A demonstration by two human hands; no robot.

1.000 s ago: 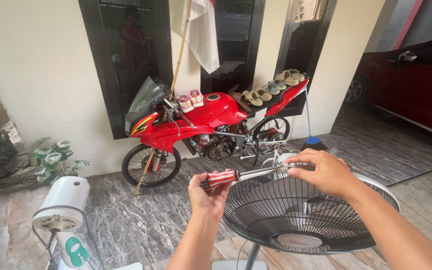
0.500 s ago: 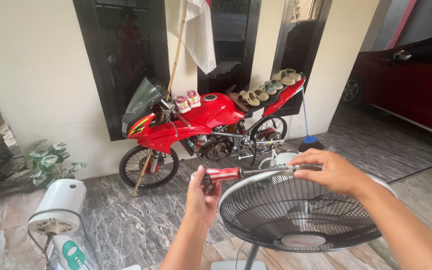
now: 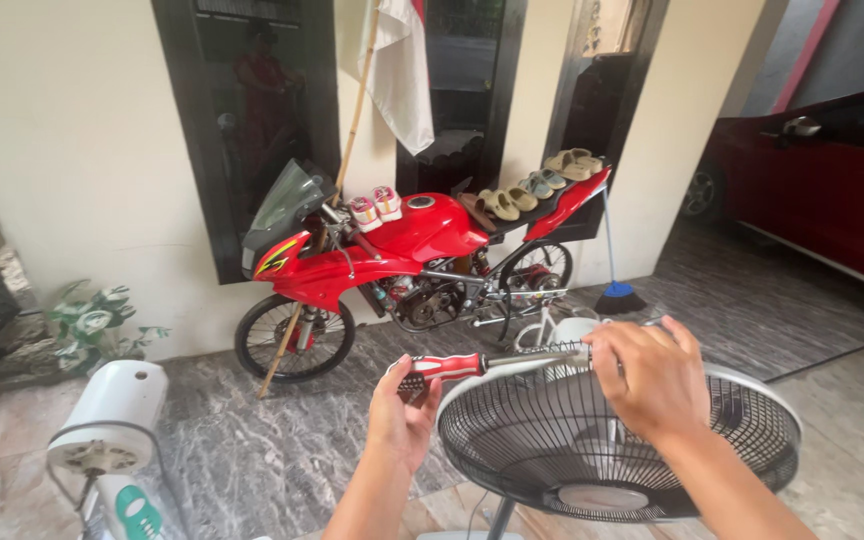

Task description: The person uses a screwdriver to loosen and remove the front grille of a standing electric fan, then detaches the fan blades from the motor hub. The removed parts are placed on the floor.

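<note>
My left hand (image 3: 404, 417) grips the red and black handle of a screwdriver (image 3: 449, 366) held level, its metal shaft pointing right. My right hand (image 3: 652, 380) closes over the shaft's tip at the top rim of a black wire fan guard (image 3: 552, 450). The guard belongs to a standing fan directly below me; its pole (image 3: 499, 518) shows under the grille. The screwdriver tip is hidden under my right fingers.
A second white fan motor (image 3: 110, 412) without a guard stands at lower left. A red motorcycle (image 3: 407, 255) with several shoes on it leans by the wall. A red car (image 3: 832, 180) is at right, a broom (image 3: 616, 290) and a plant (image 3: 92, 325) nearby.
My right hand has curled further over the shaft tip, its back turned towards me. The left hand keeps the handle, which has rolled slightly. The view has shifted a little.
</note>
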